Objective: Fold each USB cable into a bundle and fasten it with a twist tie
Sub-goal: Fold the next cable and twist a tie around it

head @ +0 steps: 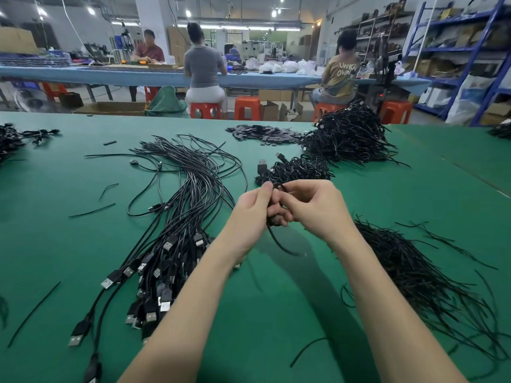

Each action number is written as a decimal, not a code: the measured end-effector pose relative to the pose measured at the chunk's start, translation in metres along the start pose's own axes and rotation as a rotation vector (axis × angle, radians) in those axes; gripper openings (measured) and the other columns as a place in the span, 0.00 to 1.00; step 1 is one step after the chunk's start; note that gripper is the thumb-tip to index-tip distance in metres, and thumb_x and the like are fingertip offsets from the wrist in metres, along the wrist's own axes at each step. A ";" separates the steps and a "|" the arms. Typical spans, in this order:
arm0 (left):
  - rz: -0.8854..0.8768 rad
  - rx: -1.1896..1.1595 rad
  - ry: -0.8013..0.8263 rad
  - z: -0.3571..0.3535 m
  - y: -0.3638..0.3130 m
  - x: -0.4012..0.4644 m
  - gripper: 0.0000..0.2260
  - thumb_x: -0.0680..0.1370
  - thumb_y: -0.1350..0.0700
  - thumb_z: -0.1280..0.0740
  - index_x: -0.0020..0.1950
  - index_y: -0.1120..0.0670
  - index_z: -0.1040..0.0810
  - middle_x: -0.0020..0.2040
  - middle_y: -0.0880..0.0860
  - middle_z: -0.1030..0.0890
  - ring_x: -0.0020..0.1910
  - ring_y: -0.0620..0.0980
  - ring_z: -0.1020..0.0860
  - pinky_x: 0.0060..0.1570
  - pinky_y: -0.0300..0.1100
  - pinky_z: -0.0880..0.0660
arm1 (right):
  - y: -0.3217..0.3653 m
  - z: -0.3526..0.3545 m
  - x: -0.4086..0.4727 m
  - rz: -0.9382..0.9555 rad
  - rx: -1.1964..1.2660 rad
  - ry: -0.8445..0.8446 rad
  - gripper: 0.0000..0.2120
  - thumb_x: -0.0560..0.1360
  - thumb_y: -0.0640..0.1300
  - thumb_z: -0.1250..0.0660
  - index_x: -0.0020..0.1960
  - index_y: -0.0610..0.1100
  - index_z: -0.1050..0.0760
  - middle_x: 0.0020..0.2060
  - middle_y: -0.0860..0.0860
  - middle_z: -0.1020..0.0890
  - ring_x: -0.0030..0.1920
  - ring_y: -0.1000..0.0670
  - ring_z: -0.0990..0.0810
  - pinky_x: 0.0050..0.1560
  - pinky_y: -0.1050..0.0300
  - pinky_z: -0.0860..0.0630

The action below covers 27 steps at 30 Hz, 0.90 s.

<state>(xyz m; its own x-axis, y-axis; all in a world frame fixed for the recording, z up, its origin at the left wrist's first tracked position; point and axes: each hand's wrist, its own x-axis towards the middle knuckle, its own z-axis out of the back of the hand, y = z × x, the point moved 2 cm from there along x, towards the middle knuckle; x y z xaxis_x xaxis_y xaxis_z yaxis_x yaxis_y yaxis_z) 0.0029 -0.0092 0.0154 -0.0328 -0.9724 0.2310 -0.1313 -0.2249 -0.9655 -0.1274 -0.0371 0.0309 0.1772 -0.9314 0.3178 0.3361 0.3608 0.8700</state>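
Note:
Both hands meet above the middle of the green table. My left hand grips a folded black USB cable, whose loop hangs down below the fingers. My right hand pinches the top of the same bundle; whether a twist tie is between its fingers is hidden. A large spread of loose USB cables lies to the left, plugs toward me. A pile of black twist ties lies to the right.
A small heap of tied bundles sits just beyond my hands, with a bigger heap behind it at the back right. Small flat black parts lie near the far edge. Stray ties are scattered at the left. People sit at another bench beyond.

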 end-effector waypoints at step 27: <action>0.007 0.412 -0.043 0.004 0.022 0.002 0.12 0.85 0.58 0.49 0.59 0.57 0.27 0.46 0.56 0.20 0.40 0.51 0.19 0.38 0.49 0.23 | 0.003 -0.001 -0.002 -0.049 0.066 0.080 0.05 0.77 0.45 0.28 0.50 0.51 0.14 0.36 0.54 0.15 0.33 0.52 0.17 0.41 0.54 0.17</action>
<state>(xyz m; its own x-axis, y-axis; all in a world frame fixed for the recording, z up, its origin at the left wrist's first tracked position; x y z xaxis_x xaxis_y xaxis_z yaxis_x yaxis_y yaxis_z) 0.0037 -0.0163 -0.0058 0.0100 -0.9738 0.2271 0.2765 -0.2156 -0.9365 -0.1255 -0.0341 0.0326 0.2358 -0.9402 0.2456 0.2846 0.3085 0.9076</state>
